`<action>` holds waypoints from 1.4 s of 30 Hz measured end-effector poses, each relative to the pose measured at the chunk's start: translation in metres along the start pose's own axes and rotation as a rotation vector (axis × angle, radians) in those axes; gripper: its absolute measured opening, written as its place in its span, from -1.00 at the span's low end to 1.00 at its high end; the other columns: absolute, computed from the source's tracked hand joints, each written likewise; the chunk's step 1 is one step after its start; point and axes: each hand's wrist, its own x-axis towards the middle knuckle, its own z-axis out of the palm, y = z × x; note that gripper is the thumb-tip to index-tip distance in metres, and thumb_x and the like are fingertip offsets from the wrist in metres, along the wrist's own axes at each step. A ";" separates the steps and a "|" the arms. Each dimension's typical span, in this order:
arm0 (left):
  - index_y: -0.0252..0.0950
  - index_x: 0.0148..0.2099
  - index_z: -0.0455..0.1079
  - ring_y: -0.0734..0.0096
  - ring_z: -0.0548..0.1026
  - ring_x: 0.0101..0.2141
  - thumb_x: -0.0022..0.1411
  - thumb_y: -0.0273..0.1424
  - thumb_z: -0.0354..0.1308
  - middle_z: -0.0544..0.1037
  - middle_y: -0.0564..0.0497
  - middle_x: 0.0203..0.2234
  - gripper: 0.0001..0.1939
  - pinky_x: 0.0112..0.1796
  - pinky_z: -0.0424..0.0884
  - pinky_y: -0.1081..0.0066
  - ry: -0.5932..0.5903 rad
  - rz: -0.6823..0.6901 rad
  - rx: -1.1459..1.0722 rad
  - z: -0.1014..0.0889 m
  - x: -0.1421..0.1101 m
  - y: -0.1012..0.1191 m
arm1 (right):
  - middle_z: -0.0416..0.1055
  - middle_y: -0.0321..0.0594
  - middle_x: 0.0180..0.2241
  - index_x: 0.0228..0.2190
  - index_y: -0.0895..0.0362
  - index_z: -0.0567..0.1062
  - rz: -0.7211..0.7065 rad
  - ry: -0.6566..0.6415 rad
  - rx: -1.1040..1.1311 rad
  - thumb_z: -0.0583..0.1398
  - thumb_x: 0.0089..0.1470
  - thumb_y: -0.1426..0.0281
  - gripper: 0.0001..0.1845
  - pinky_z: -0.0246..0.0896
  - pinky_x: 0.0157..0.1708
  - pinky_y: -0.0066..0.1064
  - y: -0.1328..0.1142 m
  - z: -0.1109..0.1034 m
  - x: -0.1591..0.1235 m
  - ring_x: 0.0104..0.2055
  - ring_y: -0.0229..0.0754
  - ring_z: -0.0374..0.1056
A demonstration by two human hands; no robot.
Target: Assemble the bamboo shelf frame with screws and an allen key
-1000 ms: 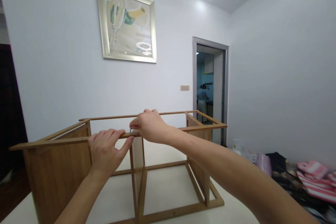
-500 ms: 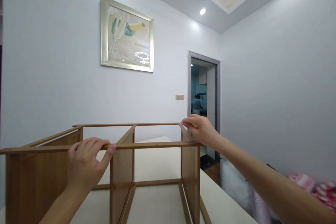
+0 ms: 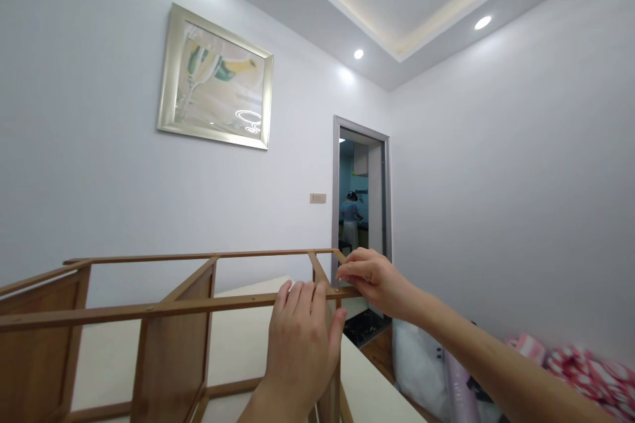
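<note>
A wooden shelf frame (image 3: 163,307) with upright panels stands on a white table (image 3: 238,344). My left hand (image 3: 302,337) lies over the near top rail close to its right end, fingers together and curled onto the wood. My right hand (image 3: 374,277) is at the frame's right corner, its fingertips pinched together on the rail end; whatever is between them is too small to make out.
A framed picture (image 3: 215,96) hangs on the wall. A person in blue stands beyond the open doorway (image 3: 354,211). White bags (image 3: 421,370) and pink striped cloth (image 3: 585,370) lie at the lower right.
My left hand slid right along the near rail to the right corner. My right hand moved from the rail's middle to that corner. The view tilted up and turned right.
</note>
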 end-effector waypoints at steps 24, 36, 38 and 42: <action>-0.10 -0.05 0.52 0.24 0.45 -0.26 0.25 -0.42 0.18 0.49 -0.01 -0.33 -0.77 -0.13 0.24 0.16 0.064 -0.100 -0.119 0.017 -0.006 -0.005 | 0.47 -0.21 -0.36 -0.33 0.08 0.59 0.043 0.205 0.035 0.14 0.22 0.52 -0.77 0.26 -0.25 -0.39 0.008 0.012 -0.006 -0.29 -0.21 0.37; -0.24 -0.26 0.42 0.38 0.48 -0.24 0.26 -0.62 0.10 0.55 0.04 -0.33 -0.82 -0.07 0.26 0.24 0.191 -0.092 -0.322 0.012 -0.005 -0.003 | 0.49 -0.23 -0.35 -0.32 0.07 0.60 -0.072 0.136 0.041 0.12 0.17 0.64 -0.70 0.24 -0.21 -0.40 -0.002 0.010 -0.005 -0.27 -0.22 0.38; -0.23 -0.23 0.43 0.38 0.48 -0.23 0.25 -0.63 0.11 0.55 0.03 -0.31 -0.81 -0.07 0.27 0.25 0.202 -0.061 -0.328 0.011 -0.005 -0.004 | 0.49 -0.24 -0.35 -0.32 0.07 0.60 -0.081 0.119 0.023 0.13 0.14 0.67 -0.68 0.23 -0.19 -0.38 -0.002 0.011 -0.004 -0.27 -0.22 0.37; -0.23 -0.21 0.44 0.36 0.48 -0.17 0.25 -0.65 0.09 0.55 0.00 -0.25 -0.78 -0.06 0.28 0.24 0.183 -0.022 -0.345 0.009 -0.007 -0.008 | 0.49 -0.24 -0.36 -0.32 0.08 0.60 -0.094 0.090 0.018 0.16 0.13 0.67 -0.70 0.21 -0.19 -0.37 0.001 0.011 -0.004 -0.27 -0.22 0.36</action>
